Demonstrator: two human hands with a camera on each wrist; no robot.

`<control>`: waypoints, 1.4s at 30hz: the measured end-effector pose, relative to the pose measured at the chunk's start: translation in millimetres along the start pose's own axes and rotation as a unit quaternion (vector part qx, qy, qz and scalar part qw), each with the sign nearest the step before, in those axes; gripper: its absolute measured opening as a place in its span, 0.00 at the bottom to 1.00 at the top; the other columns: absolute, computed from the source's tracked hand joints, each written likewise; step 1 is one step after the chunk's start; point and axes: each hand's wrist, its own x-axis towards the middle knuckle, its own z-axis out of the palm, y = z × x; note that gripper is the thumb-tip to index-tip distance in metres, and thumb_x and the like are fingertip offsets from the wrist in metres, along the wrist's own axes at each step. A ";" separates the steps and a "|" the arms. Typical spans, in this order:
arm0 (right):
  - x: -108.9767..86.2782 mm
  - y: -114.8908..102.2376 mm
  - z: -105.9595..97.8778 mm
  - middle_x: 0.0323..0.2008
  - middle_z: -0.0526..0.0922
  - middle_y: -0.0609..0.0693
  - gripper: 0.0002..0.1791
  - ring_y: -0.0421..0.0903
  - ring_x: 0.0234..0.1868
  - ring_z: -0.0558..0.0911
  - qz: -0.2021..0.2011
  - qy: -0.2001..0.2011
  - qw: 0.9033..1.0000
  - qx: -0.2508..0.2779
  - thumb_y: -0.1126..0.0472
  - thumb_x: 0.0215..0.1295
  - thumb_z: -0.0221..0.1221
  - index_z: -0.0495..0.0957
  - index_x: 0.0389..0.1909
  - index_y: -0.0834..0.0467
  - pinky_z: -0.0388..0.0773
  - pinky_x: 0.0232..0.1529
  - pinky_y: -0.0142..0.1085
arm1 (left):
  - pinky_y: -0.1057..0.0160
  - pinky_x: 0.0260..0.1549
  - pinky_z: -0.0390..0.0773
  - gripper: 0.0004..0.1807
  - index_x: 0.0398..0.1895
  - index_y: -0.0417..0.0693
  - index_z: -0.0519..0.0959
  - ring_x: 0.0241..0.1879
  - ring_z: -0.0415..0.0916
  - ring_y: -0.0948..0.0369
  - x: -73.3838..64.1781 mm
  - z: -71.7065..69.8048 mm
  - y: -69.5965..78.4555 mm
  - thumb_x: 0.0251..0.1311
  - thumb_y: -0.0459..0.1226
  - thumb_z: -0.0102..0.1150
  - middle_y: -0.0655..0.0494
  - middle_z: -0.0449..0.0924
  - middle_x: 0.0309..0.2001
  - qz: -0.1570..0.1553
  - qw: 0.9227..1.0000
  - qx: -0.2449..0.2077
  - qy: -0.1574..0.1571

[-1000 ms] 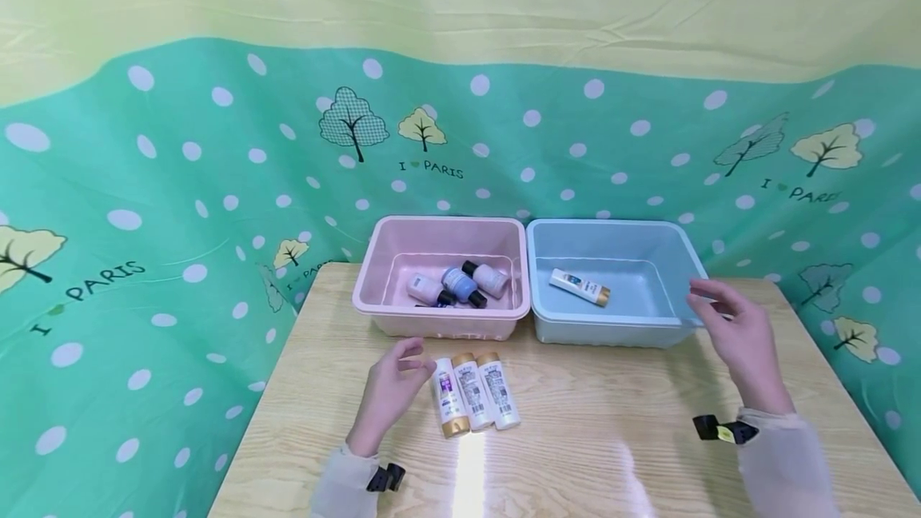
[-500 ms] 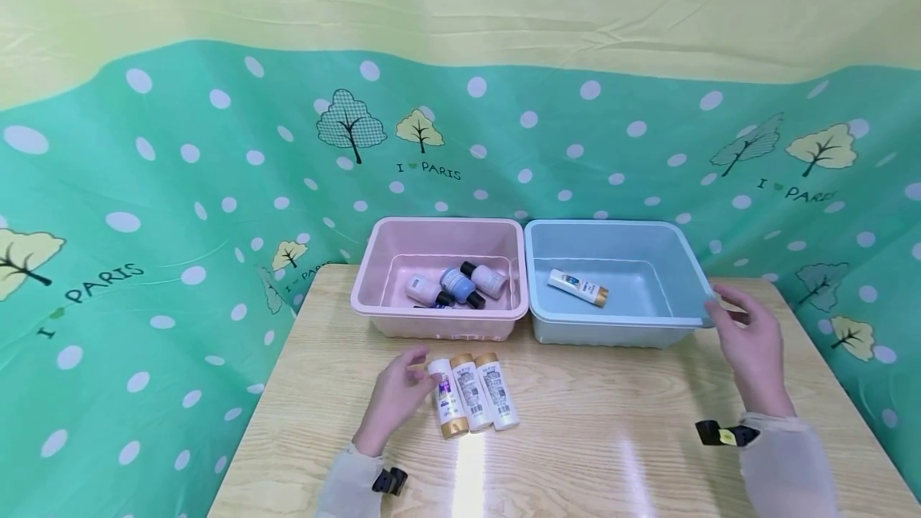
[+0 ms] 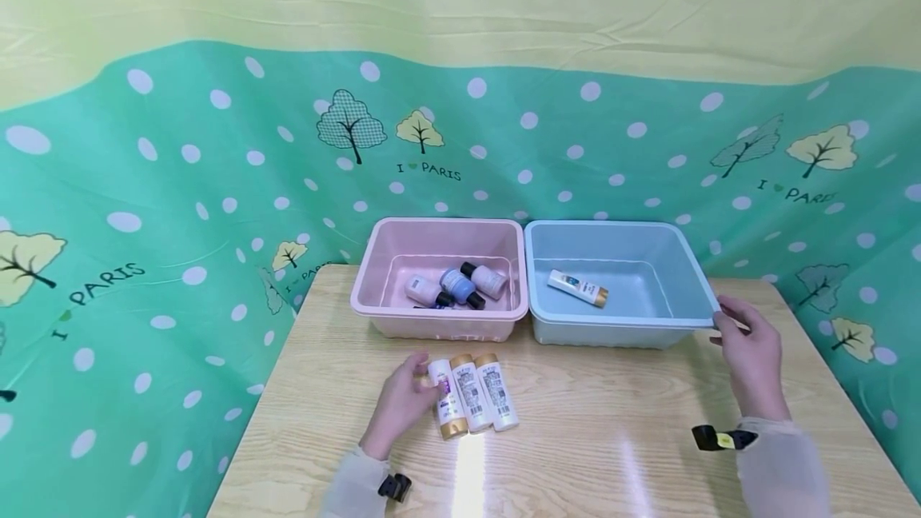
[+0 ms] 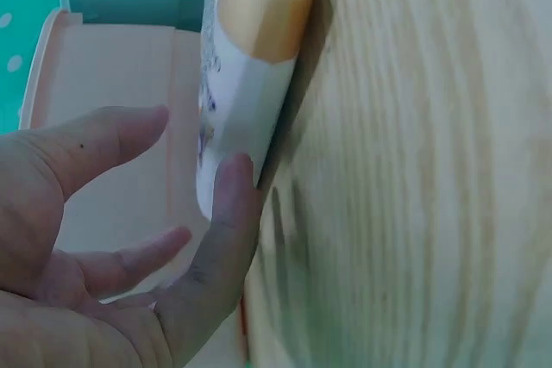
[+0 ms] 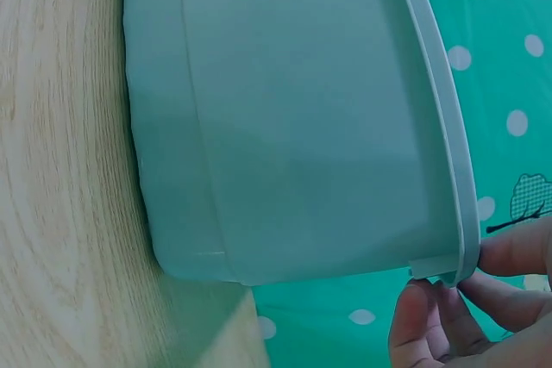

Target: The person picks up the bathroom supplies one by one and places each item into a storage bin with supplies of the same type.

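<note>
Three white bottles with gold caps lie side by side on the table. My left hand [image 3: 405, 402] is at the leftmost bottle [image 3: 448, 400], which has a purple label. In the left wrist view, one fingertip lies against the side of that bottle [image 4: 250, 84], while the other digits stay spread and apart from it. The middle bottle [image 3: 472, 394] and the right bottle [image 3: 497, 392] lie with caps pointing away. My right hand [image 3: 750, 346] pinches the front right rim corner of the light blue bin [image 3: 624, 321]; the right wrist view shows fingers beneath the rim [image 5: 461, 213].
Left of the blue bin stands a pink bin [image 3: 439, 312] holding several small bottles with dark caps, among them a blue bottle [image 3: 458, 284]. One white gold-capped tube [image 3: 578, 288] lies inside the blue bin. A patterned green cloth [image 3: 237, 142] hangs behind the wooden table [image 3: 576, 430].
My left hand has moved right and down onto the leftmost bottle. My right hand has come down to the blue bin's corner and taken hold of its rim. Bins and bottles look unmoved.
</note>
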 end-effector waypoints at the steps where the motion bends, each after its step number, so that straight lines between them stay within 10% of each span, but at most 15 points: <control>1: 0.1 0.5 0.2 0.67 0.66 0.60 0.28 0.47 0.53 0.73 0.003 0.000 1.000 0.005 0.53 0.79 0.45 0.62 0.75 0.58 0.77 0.39 0.21 | 0.63 0.30 0.83 0.40 0.69 0.33 0.65 0.35 0.80 0.57 -0.2 1.6 0.1 0.52 0.32 0.73 0.34 0.76 0.56 -0.006 1.000 0.005 0.001; 20: -2.6 0.3 -3.1 0.47 0.74 0.40 0.25 0.36 0.42 0.77 0.011 0.000 0.996 0.086 0.55 0.77 0.51 0.70 0.70 0.59 0.79 0.35 0.24 | 0.51 0.41 0.82 0.47 0.69 0.26 0.61 0.43 0.78 0.51 0.7 17.2 7.7 0.52 0.40 0.75 0.39 0.78 0.48 -0.030 0.993 0.117 0.000; 29: -3.2 -1.4 -1.5 0.46 0.74 0.40 0.25 0.39 0.43 0.77 0.009 -0.004 0.996 0.085 0.54 0.77 0.51 0.70 0.70 0.59 0.78 0.33 0.23 | 0.62 0.24 0.78 0.43 0.66 0.26 0.64 0.28 0.76 0.59 0.4 14.2 4.8 0.53 0.39 0.75 0.50 0.79 0.35 -0.039 0.996 0.083 -0.020; 42: -5.6 -0.4 -0.3 0.48 0.73 0.40 0.25 0.39 0.44 0.76 0.014 -0.004 0.998 0.058 0.53 0.78 0.49 0.68 0.71 0.58 0.79 0.36 0.24 | 0.62 0.26 0.81 0.38 0.64 0.32 0.70 0.28 0.78 0.60 -1.5 4.7 -7.4 0.53 0.39 0.75 0.52 0.80 0.34 -0.041 0.999 0.017 -0.028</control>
